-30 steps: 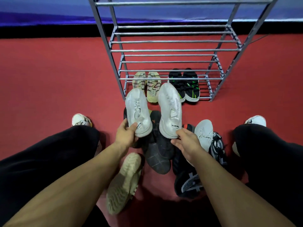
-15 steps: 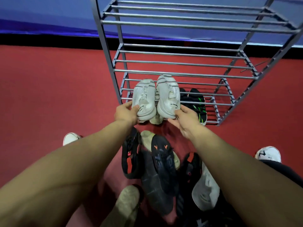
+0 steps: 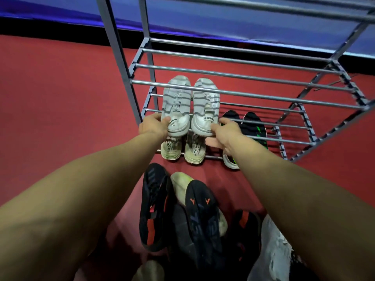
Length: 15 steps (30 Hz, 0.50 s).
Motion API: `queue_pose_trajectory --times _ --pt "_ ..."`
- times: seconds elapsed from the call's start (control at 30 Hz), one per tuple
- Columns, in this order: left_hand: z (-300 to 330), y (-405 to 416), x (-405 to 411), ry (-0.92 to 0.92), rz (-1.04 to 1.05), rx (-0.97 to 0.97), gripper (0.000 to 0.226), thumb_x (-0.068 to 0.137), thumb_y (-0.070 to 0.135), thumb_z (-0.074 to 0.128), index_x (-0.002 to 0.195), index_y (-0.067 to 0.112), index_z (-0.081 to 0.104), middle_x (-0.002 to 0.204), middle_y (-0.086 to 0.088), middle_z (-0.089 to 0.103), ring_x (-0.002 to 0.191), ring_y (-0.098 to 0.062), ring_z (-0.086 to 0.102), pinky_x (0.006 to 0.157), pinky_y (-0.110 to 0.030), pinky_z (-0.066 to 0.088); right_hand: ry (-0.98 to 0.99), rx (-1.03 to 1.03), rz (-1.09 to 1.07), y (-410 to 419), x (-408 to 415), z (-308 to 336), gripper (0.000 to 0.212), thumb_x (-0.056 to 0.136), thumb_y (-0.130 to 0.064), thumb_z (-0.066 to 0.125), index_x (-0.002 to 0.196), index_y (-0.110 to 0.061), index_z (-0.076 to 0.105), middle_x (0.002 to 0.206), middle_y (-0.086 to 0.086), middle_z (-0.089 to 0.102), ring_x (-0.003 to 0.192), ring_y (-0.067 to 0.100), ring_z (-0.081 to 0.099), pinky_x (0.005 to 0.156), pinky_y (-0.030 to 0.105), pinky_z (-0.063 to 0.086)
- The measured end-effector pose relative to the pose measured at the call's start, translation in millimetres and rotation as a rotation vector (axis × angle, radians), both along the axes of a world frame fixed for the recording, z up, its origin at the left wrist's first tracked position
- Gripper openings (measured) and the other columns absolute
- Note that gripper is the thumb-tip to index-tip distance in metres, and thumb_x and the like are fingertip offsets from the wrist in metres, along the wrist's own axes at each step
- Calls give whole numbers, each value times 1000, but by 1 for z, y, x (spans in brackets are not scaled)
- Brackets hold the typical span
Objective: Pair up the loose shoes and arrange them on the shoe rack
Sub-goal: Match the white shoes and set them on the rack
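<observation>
The left hand [image 3: 155,126] and right hand [image 3: 228,134] each grasp a heel of the white sneaker pair [image 3: 190,106], fingers clenched, resting it on the shoe rack [image 3: 233,91] second tier. Next, I judge: release and return for the black shoes [image 3: 182,211] on the floor

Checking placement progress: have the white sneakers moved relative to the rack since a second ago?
Yes. The white sneakers went from outside the shoe rack forward, onto its second-lowest tier.
</observation>
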<state>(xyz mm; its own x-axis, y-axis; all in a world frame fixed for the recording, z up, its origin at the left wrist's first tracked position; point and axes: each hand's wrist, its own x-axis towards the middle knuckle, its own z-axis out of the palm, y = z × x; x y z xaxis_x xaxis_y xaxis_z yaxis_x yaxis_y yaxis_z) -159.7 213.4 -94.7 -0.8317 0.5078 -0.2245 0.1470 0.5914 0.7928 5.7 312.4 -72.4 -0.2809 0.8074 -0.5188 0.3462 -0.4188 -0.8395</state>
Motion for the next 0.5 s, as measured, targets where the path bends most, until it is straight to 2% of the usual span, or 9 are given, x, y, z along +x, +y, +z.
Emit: queue_pose_trajectory --times 0.07,0.13,0.23,0.27,0.33,0.4,0.5 --pt "1 1 -4 30 -60 -57 34 91 47 55 112 25 69 104 1 71 98 -26 65 89 -36 52 -74 27 83 -2 2 0 47 99 -23 54 144 -25 42 109 1 59 83 28 69 69 39 63" --pt "4 -3 -2 30 -102 -50 38 93 48 50 115 22 67 105 -1 71 102 -28 65 88 -35 51 -120 94 151 -10 7 -3 49 99 -28 53 146 -29 40 111 0 58 85 26 64 78 45 61" --pt "9 -22 17 33 -85 3 43 97 43 46 128 17 58 125 -3 65 117 -27 58 96 -35 44 -220 251 181 -29 18 -12 55 94 -31 57 146 -27 41 124 0 59 85 25 63 85 50 58" --pt "9 -33 27 58 -94 25 40 97 40 46 126 16 59 126 -2 64 118 -25 58 96 -33 43 -238 252 177 -39 24 -14 55 93 -28 58 146 -24 42 121 3 59 81 25 63 82 49 59" --pt "6 -59 50 74 -152 86 28 97 30 50 115 17 66 117 1 69 112 -21 61 94 -29 44 -233 153 209 -66 38 -18 46 95 -18 56 141 -19 48 102 6 61 67 23 58 59 37 58" --pt "-3 -89 76 8 -205 115 19 95 20 53 103 19 70 106 1 71 104 -18 64 93 -28 48 -255 39 295 -101 60 -23 39 97 -9 51 135 -19 53 79 3 56 54 17 48 41 23 43" --pt "-23 -130 110 -105 -248 83 16 92 13 55 97 21 68 99 -2 72 98 -24 68 93 -37 52 -294 -16 338 -148 93 -38 35 97 -6 50 130 -17 56 77 1 53 51 15 43 43 23 37"
